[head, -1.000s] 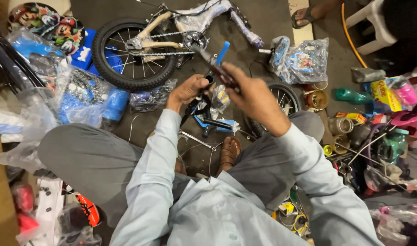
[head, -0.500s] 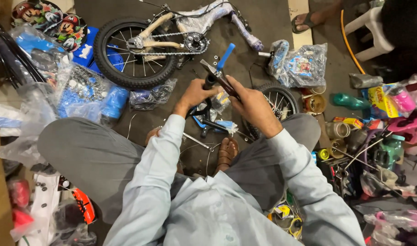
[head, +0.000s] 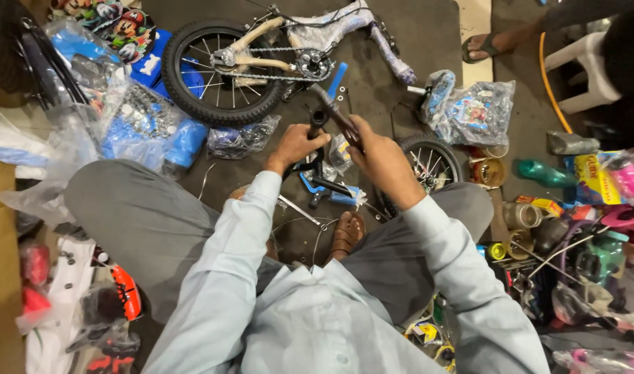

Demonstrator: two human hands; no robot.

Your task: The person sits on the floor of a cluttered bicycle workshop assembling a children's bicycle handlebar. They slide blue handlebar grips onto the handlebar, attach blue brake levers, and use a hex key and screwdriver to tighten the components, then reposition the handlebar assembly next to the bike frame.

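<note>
Black metal fills both hands: the left hand (head: 297, 144) is closed in a full grip around a black handlebar stem (head: 318, 123), which stands roughly upright, while the right hand (head: 376, 149) is clenched on a dark tool handle (head: 334, 111) that slants away toward 11 o'clock. The two fists sit just beside each other above a blue bracket part (head: 315, 185) lying on the dark floor (head: 428, 34). At 12 o'clock from the hands lies a small bicycle frame (head: 282, 48) on its side with its rear wheel (head: 216, 73) and chain. A small spoked wheel (head: 435, 161) rests at 3 o'clock, just beside the right wrist. Plastic bags of parts (head: 147, 125) lie at 9 o'clock, and paint tins (head: 490, 172) stand farther out at 3 o'clock.
</note>
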